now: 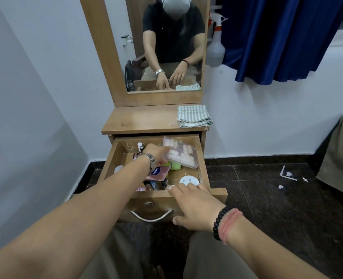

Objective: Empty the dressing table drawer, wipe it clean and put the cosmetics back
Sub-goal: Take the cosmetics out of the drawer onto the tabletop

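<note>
The left hand reaches deep into the open drawer, its fingers hidden under the edge of a clear packet of pale tubes; the grip appears to be on that packet, which tilts up against the drawer's right rear corner. A metal watch sits on that wrist, and the forearm covers much of the drawer's left half. Just below the grip lie a pink Vaseline sachet and a green item, partly covered; darker cosmetics nearer the drawer front are too cluttered to make out. The right hand rests released on the drawer's front edge, fingers straight over the rim beside a white round jar, thumb down the front panel near the metal handle. Beyond the drawer, a folded striped cloth lies on the bench.
</note>
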A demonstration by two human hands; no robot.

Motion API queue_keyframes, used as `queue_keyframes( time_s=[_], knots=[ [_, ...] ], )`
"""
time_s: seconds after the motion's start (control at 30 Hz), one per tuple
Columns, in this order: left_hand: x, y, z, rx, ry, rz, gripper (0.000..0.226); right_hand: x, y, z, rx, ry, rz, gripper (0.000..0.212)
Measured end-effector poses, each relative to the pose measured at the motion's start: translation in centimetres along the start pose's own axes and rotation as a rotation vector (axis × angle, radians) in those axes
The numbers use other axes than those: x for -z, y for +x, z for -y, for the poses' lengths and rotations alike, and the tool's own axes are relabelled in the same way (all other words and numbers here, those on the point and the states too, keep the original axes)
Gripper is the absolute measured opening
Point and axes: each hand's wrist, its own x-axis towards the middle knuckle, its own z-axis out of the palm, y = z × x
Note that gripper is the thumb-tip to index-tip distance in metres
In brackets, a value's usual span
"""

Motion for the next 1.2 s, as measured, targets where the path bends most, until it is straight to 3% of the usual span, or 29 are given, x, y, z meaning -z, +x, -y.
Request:
queue_keyframes(
  time_s=[0.27, 0.53, 0.7, 1.2],
  knots=[
    [5.3, -2.4, -0.1, -0.078, -0.067, 0.027, 0.027, -0.1, 0.0, 0.1, -0.009, 0.009, -0.018, 0.074],
    [11.4, -2.9, -0.9, -0.113, -0.196, -0.067, 0.019, -0.1, -0.1, 0.4, -0.016, 0.003, -0.019, 0.074],
    [14.1, -1.1, -2.6, -0.153, -0.271, -0.15, 0.022, -0.1, -0.1, 0.4, -0.011, 0.003, -0.021, 0.077],
    [17.3, 6.2, -4.1, -0.193, -0.198, -0.297, 0.029, -0.3, 0.4, -0.1, 0.012, 0.011, -0.016, 0.081]
  ],
)
